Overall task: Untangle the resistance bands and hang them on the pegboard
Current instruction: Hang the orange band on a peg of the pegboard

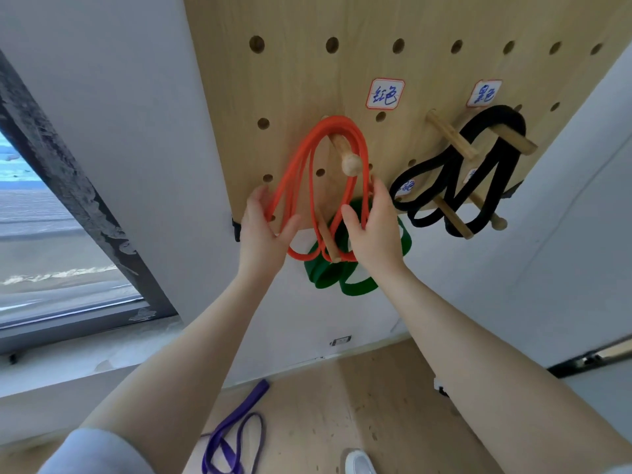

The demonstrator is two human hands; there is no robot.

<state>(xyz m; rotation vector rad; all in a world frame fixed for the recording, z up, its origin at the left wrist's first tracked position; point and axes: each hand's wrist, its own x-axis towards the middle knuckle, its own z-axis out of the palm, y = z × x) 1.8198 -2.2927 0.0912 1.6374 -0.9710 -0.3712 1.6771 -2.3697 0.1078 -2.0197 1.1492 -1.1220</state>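
**On the pegboard: orange band hung lengthwise**

On the pegboard (294,80), the orange band (342,131) loops over a knobbed peg (345,155), long axis running downward. Left hand (263,230) and right hand (372,230) each loosely grip its strands below the peg.

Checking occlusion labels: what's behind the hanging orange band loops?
Behind the orange band: the pegboard, a lower wooden peg and part of a green band. What the green band hangs from is covered by the loops and the right hand.
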